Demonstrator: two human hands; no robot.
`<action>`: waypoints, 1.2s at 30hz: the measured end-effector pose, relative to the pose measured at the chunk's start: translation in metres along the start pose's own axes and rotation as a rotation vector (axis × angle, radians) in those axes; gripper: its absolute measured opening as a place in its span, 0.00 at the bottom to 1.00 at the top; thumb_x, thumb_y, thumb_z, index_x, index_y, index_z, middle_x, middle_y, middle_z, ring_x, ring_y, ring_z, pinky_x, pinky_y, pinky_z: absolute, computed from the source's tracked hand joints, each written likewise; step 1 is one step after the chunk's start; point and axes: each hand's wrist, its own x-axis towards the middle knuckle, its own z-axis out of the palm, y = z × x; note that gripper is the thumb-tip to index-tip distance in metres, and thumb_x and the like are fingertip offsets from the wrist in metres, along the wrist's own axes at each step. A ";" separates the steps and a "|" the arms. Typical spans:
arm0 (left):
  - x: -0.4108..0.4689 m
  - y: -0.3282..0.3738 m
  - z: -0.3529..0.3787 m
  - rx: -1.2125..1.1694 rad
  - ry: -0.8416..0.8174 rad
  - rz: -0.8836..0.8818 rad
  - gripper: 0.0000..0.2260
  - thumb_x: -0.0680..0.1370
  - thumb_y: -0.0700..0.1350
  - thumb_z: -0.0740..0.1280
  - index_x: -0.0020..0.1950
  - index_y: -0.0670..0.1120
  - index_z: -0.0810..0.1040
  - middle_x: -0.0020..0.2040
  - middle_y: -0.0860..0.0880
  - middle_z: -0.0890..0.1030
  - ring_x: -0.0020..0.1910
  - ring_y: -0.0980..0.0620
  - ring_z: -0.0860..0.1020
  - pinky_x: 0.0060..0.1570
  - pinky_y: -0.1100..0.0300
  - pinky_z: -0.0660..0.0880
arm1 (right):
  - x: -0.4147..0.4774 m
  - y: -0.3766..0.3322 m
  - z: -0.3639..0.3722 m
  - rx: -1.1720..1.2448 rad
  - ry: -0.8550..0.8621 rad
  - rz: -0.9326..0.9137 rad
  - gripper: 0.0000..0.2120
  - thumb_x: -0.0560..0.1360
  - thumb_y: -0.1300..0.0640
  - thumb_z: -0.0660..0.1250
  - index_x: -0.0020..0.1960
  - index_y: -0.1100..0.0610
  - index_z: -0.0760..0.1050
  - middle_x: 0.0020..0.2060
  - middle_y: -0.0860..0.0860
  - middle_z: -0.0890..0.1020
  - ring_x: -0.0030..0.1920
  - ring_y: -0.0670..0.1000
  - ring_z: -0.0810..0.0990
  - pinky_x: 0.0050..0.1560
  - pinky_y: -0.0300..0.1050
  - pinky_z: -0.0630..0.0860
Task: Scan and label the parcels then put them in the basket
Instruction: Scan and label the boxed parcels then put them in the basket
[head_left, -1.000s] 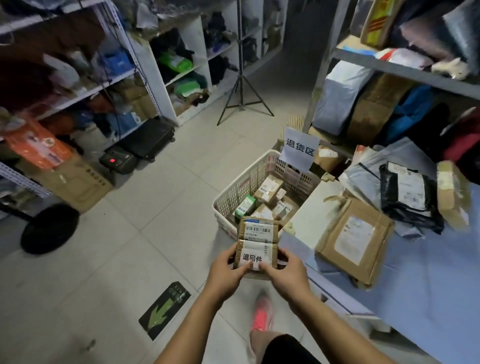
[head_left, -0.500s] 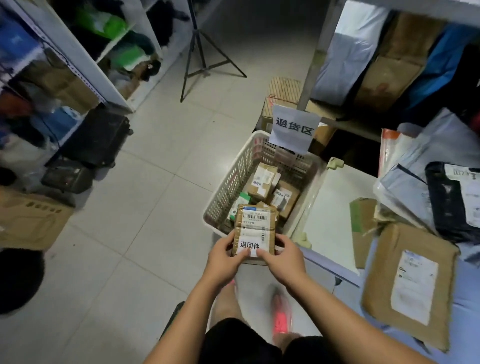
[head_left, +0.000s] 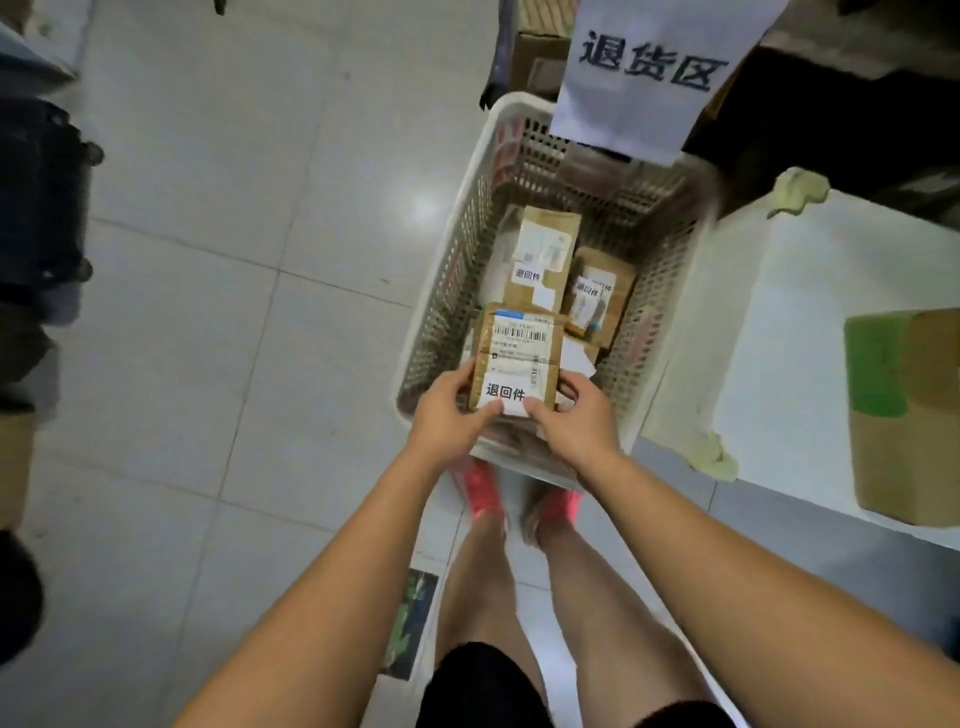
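Small brown cardboard parcel (head_left: 519, 358) was gripped at its near end by both hands. Left hand (head_left: 449, 410): fingers curled round the parcel's left edge, thumb on the top face at the near-left corner. Right hand (head_left: 576, 415): fingers wrapped round the right edge, thumb at the near-right corner. Both thumbs touched the white return sticker (head_left: 505, 393). The barcode label (head_left: 521, 335) sat just beyond it, further from the hands. Both labels were on, so scan and label looked done for this one, and placing was the step in hand.

Key relation: the parcel's long axis ran straight forward from the hands, in line with the long side of the white lattice basket (head_left: 452, 270). The parcel was inside the rim outline, over the basket's near end, with the hands at the near rim. Couldn't tell whether it touched what lay under it or hung above.

Two stickered parcels lay lower in the basket, one straight ahead (head_left: 540, 254) and one ahead-right (head_left: 597, 291).

The grip was symmetric, with neither hand nearer. Next move was probably straight down and release, no turn needed. Risk was landing tilted on the items underneath.

Right of the right hand, well apart: a white table (head_left: 831, 338). A paper sign (head_left: 649, 67) hung at the far rim.
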 end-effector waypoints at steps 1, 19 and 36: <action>0.018 -0.010 0.001 0.016 -0.006 0.001 0.29 0.72 0.49 0.75 0.72 0.52 0.73 0.60 0.54 0.82 0.59 0.57 0.80 0.63 0.51 0.76 | 0.020 0.006 0.011 -0.010 0.004 0.011 0.27 0.72 0.56 0.76 0.69 0.56 0.74 0.63 0.50 0.79 0.61 0.51 0.79 0.63 0.52 0.76; 0.151 -0.123 0.063 0.152 0.071 -0.034 0.28 0.73 0.50 0.74 0.71 0.48 0.72 0.64 0.52 0.79 0.62 0.56 0.77 0.64 0.50 0.75 | 0.164 0.100 0.083 -0.226 0.048 0.052 0.33 0.69 0.48 0.78 0.70 0.54 0.71 0.64 0.51 0.79 0.61 0.54 0.80 0.61 0.52 0.77; 0.015 0.089 0.003 1.082 0.190 0.374 0.30 0.74 0.53 0.69 0.74 0.49 0.64 0.73 0.44 0.70 0.73 0.43 0.65 0.71 0.46 0.65 | 0.014 -0.012 -0.100 -0.891 0.095 -0.343 0.22 0.75 0.51 0.69 0.67 0.52 0.69 0.64 0.50 0.74 0.64 0.55 0.72 0.59 0.51 0.70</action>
